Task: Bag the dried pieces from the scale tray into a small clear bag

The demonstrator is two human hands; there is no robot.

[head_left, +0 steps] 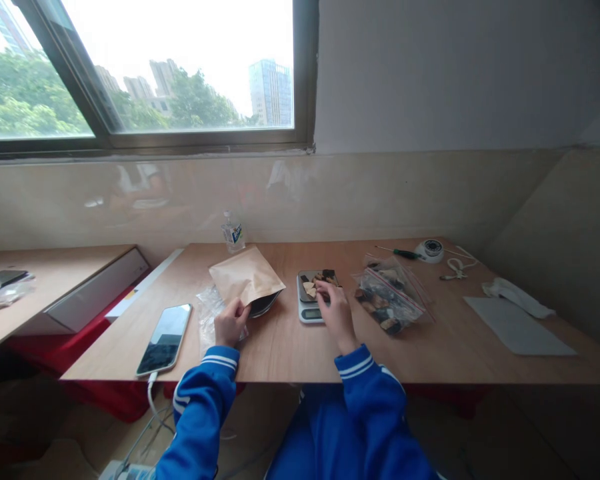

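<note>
My left hand [231,321] grips the open mouth of a brown paper pouch [245,275] that lies flat on the wooden table [290,347]. My right hand [334,308] rests over a small digital scale [311,299], its fingers pinching at the dark and tan pieces [310,287] piled on the scale's platform. A clear zip bag [390,297] with more such pieces lies just right of the scale. Both arms wear blue sleeves with white stripes.
A phone [165,337] on a cable lies at the left front edge, beside crumpled clear plastic [207,310]. A small bottle [233,233] stands at the wall. A screwdriver [397,252], round white device [430,250], cable and white sheet [517,327] lie to the right.
</note>
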